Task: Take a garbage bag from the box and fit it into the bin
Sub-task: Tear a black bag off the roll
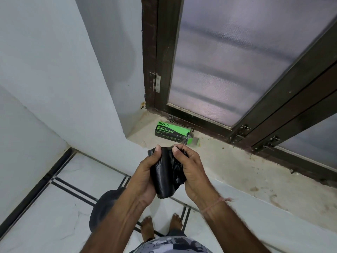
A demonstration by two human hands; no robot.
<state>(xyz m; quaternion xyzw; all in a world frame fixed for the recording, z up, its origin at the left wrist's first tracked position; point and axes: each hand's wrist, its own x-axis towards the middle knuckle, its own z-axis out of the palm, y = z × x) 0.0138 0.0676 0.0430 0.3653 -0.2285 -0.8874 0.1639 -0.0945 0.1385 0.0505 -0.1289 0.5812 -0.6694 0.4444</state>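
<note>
A folded black garbage bag [166, 175] hangs between both hands in front of me. My left hand [145, 176] holds its left side, thumb up at the top edge. My right hand [193, 172] pinches the top right part of the bag with thumb and fingers. The green and black garbage bag box [172, 131] lies on the stone window sill [228, 167] beyond my hands, its right end open. The dark round bin [102, 209] stands on the floor at lower left, partly hidden behind my left forearm.
A dark-framed window with frosted panes [228, 66] rises behind the sill. White walls [63, 79] close in on the left. The floor is white tile with black lines [60, 212]. My bare feet [160, 227] stand next to the bin.
</note>
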